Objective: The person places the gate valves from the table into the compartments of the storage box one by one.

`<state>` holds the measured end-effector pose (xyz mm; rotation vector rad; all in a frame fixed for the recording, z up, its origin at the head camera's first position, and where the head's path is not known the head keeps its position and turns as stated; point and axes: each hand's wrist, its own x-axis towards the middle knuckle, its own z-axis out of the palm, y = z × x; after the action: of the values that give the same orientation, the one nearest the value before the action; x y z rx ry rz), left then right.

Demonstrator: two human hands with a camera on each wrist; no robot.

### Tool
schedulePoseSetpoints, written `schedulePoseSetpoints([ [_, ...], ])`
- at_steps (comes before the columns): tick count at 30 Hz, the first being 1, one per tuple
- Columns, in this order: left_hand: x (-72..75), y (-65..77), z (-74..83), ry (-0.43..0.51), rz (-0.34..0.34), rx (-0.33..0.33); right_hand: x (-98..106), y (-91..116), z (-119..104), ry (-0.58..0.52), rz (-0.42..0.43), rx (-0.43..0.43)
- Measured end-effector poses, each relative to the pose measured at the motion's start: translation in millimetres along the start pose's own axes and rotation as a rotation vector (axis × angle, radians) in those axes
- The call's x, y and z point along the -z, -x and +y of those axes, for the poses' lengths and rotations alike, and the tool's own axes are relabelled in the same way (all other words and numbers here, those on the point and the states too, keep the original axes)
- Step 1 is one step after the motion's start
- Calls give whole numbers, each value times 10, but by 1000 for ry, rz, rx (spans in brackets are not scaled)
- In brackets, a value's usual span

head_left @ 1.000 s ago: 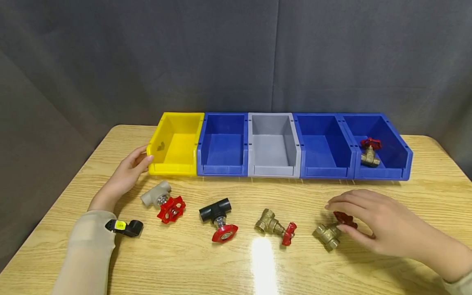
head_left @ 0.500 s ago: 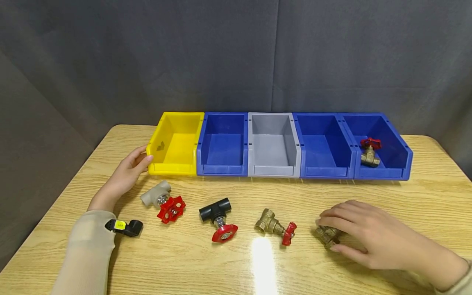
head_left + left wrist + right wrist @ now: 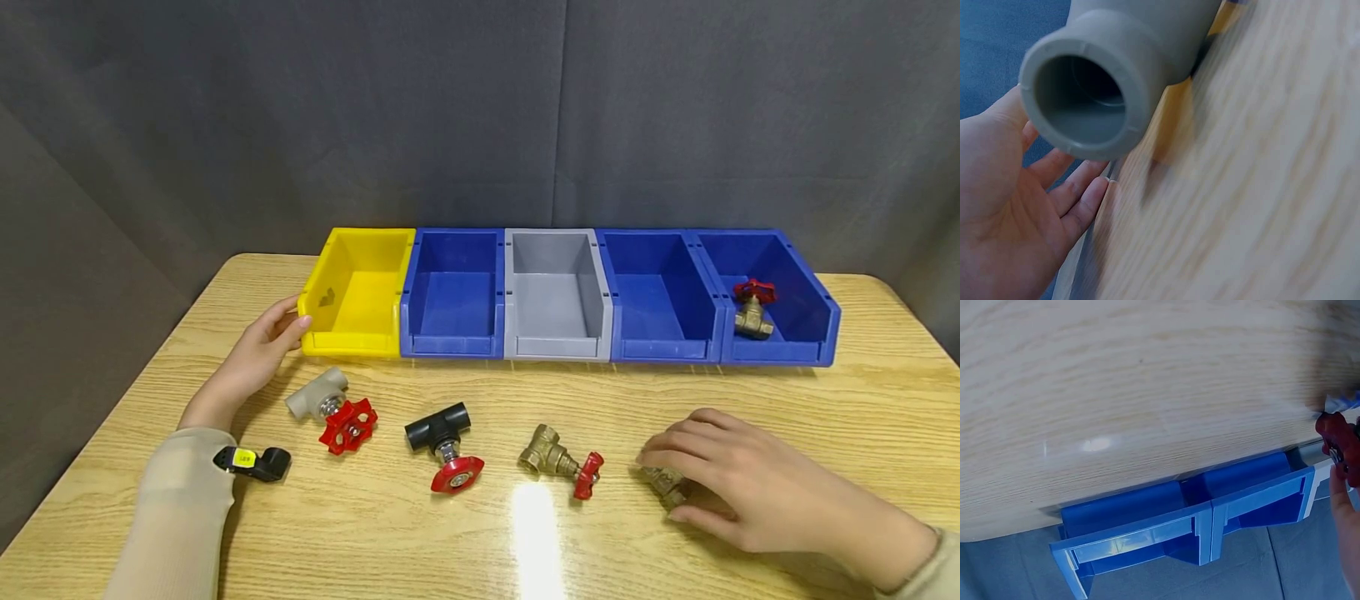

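My left hand (image 3: 251,358) holds the front left edge of the yellow bin (image 3: 352,344), its thumb on the edge and its fingers along the outer side. In the left wrist view, a grey plastic tee valve (image 3: 1147,37) looms close in front of that hand. My right hand (image 3: 742,487) grips a brass gate valve (image 3: 663,483) on the table from above; the palm hides most of it in the head view. Its red handwheel (image 3: 1340,444) shows beside a finger in the right wrist view.
A black tee valve (image 3: 437,427) and another brass valve (image 3: 547,450), both with red handwheels, lie mid-table. Right of the yellow bin stand blue (image 3: 452,346), grey (image 3: 558,350) and more blue bins. A brass valve (image 3: 752,319) sits in the rightmost one. A dark curtain (image 3: 480,117) hangs behind.
My right hand has shifted slightly left and toward me, from the brass valve's handwheel to over its body. My left hand has stayed at the yellow bin.
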<state>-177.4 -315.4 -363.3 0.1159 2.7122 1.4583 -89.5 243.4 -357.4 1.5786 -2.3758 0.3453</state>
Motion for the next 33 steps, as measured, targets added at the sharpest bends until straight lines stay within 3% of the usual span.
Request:
schedulePoseSetpoints([
  [8,-2,-20,-29,9,-10,10,-30,21,6,-25,-36,-26],
  [23,-3,-4,1,17,-11,3,-59,12,27,-89,-30,-47],
  [33,-2,1,-7,13,-7,3,-86,2,6,-57,-29,-36],
])
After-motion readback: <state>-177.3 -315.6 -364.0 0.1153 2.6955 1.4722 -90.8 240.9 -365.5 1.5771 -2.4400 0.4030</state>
